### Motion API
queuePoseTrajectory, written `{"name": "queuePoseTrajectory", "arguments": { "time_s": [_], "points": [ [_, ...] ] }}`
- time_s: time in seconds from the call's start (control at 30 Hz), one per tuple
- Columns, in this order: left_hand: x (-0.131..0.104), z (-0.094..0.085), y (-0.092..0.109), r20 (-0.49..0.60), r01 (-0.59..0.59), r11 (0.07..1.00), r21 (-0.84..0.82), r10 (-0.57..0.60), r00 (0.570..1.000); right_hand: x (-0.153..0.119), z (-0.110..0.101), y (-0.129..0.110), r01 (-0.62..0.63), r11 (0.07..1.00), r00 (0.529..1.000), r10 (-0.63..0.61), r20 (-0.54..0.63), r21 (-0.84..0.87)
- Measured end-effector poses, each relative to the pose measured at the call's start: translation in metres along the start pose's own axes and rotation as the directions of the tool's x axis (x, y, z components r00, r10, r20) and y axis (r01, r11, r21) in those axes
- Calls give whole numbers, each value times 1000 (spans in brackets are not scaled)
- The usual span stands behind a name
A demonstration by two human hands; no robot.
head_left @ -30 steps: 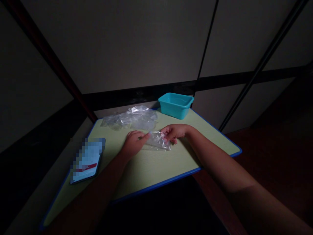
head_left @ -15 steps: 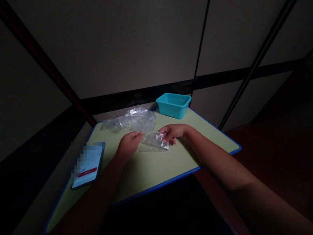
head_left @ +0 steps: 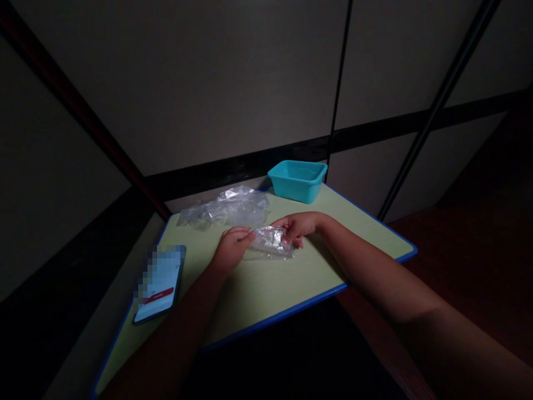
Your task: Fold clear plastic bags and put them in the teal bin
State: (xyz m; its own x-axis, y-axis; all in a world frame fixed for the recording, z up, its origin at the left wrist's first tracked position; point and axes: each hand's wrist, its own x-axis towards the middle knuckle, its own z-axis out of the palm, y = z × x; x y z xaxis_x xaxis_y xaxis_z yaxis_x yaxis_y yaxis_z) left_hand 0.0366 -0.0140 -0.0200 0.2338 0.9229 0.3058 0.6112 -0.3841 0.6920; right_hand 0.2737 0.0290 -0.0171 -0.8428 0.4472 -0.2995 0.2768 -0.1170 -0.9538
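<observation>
Between my two hands, low over the table, is a clear plastic bag [head_left: 270, 244], crinkled and shiny. My left hand [head_left: 234, 247] pinches its left end between thumb and fingers. At the opposite end, my right hand [head_left: 297, 228] grips the plastic with its fingers bent down around it; part of those fingers is behind the film. More crumpled clear plastic bags [head_left: 229, 206] lie just beyond my hands, toward the back left of the table. I cannot tell how many there are.
A turquoise plastic basket [head_left: 296, 189] stands at the table's back corner, near the panelled wall [head_left: 241, 83]. On the left lies a phone [head_left: 160, 283] with its screen lit. The pale table [head_left: 258, 300] has a blue edge.
My left hand has moved slightly right, closer to my right hand, and the held bag is bunched more between them. The whole view has shifted a little.
</observation>
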Motion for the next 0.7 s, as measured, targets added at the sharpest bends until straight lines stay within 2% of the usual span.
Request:
{"name": "queuePoseTrajectory", "arguments": {
  "time_s": [0.07, 0.17, 0.2, 0.23, 0.33, 0.43, 0.57, 0.7],
  "points": [
    [0, 0, 0, -50, 18, 1000, -7, -18, 999, 0, 0, 0, 9, 1000, 1000, -9, -3, -6],
    [-1, -5, 0, -218, 57, 990, 129, -27, 976, 0, 0, 1, 23, 1000, 1000, -23, -11, 4],
    [-1, -7, 1, -232, 55, 985, 166, -15, 973, 0, 0, 1, 20, 1000, 1000, -20, -14, 11],
    [-1, -10, 1, -209, 44, 983, 180, -6, 978, 0, 0, 1, 13, 1000, 1000, -13, -15, 16],
    [-1, -14, 3, -36, 23, 993, 114, -19, 999, 0, 0, 1, -16, 1000, 1000, 17, -14, 16],
    [-3, -12, 6, 31, 26, 997, 76, -28, 999, 1, -1, 1, -35, 999, 999, 35, -21, 5],
    [-2, -10, 7, 21, -15, 998, 61, 14, 1000, 1, -2, 1, -50, 999, 998, 50, -41, 22],
    [0, -14, 6, -83, -24, 995, 100, 32, 996, 0, -2, 0, -82, 997, 996, 82, -34, -2]
  ]
}}
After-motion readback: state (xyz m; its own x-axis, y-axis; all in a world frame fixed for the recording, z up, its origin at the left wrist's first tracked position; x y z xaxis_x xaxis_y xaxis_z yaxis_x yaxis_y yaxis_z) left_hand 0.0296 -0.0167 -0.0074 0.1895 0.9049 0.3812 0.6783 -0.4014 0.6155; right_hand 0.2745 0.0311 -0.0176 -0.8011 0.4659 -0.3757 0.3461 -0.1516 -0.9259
